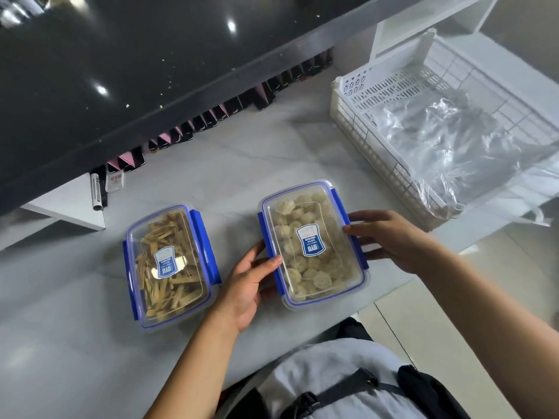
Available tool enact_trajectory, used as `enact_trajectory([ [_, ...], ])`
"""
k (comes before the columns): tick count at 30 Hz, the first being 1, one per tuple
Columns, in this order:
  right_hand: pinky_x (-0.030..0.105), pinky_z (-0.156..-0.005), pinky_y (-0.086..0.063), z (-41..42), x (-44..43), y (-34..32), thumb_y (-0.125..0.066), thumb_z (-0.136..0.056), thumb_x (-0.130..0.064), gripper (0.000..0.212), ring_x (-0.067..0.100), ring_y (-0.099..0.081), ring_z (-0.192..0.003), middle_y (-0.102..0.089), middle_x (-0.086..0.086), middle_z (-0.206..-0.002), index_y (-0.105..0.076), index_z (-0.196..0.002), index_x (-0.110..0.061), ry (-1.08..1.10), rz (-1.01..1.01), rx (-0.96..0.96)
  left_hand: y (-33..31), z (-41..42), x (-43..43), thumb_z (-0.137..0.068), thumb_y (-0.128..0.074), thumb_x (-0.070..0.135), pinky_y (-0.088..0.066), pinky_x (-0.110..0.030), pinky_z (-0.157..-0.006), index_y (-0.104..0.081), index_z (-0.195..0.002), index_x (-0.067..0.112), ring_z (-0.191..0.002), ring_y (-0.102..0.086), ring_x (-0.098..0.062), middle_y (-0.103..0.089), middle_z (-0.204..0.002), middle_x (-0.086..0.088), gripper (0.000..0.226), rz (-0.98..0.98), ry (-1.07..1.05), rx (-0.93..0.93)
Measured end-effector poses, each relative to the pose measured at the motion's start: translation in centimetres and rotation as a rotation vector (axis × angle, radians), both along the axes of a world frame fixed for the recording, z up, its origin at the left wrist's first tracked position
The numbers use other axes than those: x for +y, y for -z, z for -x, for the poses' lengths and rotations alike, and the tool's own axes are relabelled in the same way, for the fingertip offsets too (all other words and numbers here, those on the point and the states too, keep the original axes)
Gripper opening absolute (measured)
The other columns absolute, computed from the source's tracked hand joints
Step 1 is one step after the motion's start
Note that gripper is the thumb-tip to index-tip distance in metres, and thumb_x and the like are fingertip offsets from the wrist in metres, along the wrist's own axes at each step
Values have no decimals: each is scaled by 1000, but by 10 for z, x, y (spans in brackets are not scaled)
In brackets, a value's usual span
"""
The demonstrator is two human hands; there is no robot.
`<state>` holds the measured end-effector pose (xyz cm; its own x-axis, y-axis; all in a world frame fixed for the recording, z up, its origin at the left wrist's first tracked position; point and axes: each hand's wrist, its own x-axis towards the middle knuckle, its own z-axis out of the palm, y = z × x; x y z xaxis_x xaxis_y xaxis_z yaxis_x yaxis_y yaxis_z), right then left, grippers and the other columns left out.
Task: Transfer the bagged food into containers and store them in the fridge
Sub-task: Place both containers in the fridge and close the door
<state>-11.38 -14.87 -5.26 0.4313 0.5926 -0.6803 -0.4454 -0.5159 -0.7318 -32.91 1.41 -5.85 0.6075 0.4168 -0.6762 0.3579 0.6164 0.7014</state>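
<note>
Two clear lidded containers with blue clips rest on the pale marble counter (242, 164). The left container (169, 264) holds tan strips of food. The right container (313, 241) holds pale round slices. My left hand (249, 281) presses against the right container's left side, thumb on the lid edge. Against its right side lies my right hand (387, 237), fingers over the blue clip. Both lids are on.
A white slotted basket (357, 116) at the back right holds crumpled clear plastic bags (453, 140). A dark glossy raised counter (106, 71) runs along the back, with a row of dark phones leaning under its edge. A pen lies at the left.
</note>
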Motion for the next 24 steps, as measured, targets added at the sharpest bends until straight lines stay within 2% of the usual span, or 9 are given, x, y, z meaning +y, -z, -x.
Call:
enact_trajectory([
  [3, 39, -73, -60, 35, -18, -4, -71, -88, -14, 26, 26, -70, -89, -74, 15, -105, -71, -113, -15, 109, 28, -18, -1, 15, 2, -89, -67, 11, -57, -29, -62, -62, -127, 30, -84, -73, -20, -75, -111, -8, 43, 3, 114, -7],
  [7, 46, -82, -58, 95, -47, -3, -69, -88, -12, 22, 28, -69, -85, -74, 17, -107, -73, -110, -12, 297, 38, 51, 1, 37, 10, -87, -69, 10, -57, -32, -68, -62, -129, 25, -95, -73, -26, -74, -111, -9, 45, -4, 284, -35],
  [9, 46, -81, -58, 127, -56, -3, -70, -88, -13, 22, 29, -69, -85, -74, 18, -107, -73, -109, -11, 412, 43, 62, 5, 47, 13, -87, -69, 9, -57, -32, -64, -63, -126, 25, -92, -73, -25, -75, -105, -7, 42, 8, 363, -50],
  [12, 39, -71, -57, 174, -62, -3, -70, -88, -15, 23, 28, -67, -79, -74, 18, -103, -72, -110, -7, 589, 57, -4, 9, 59, 15, -87, -69, 9, -57, -30, -59, -63, -120, 28, -80, -74, -21, -76, -93, -2, 38, 23, 487, -59],
  [14, 39, -73, -57, 203, -68, -2, -69, -88, -15, 21, 26, -68, -78, -74, 15, -98, -72, -108, -8, 692, 51, -4, 12, 62, 18, -87, -69, 9, -58, -31, -60, -64, -122, 26, -80, -74, -23, -76, -98, -5, 39, 16, 578, -70],
  [18, 48, -88, -54, 258, -98, 1, -71, -87, -20, 21, 27, -68, -85, -73, 14, -102, -75, -106, -12, 818, 43, 96, 13, 62, 9, -85, -70, 6, -61, -37, -66, -63, -126, 21, -86, -73, -30, -74, -109, -12, 44, 35, 774, -90],
  [22, 44, -83, -53, 300, -149, -7, -72, -76, -35, 37, 27, -65, -90, -70, 13, -102, -76, -106, -13, 967, -12, 143, 12, 60, -31, -84, -70, 6, -60, -41, -69, -62, -126, 23, -92, -74, -28, -75, -111, -10, 46, 87, 975, -80],
  [24, 46, -85, -54, 312, -178, -9, -65, -81, -37, 36, 29, -65, -91, -70, 15, -103, -76, -103, -11, 1085, -68, 169, 13, 51, -57, -80, -73, 9, -60, -47, -77, -60, -127, 26, -97, -73, -30, -74, -113, -12, 51, 105, 1054, -65],
])
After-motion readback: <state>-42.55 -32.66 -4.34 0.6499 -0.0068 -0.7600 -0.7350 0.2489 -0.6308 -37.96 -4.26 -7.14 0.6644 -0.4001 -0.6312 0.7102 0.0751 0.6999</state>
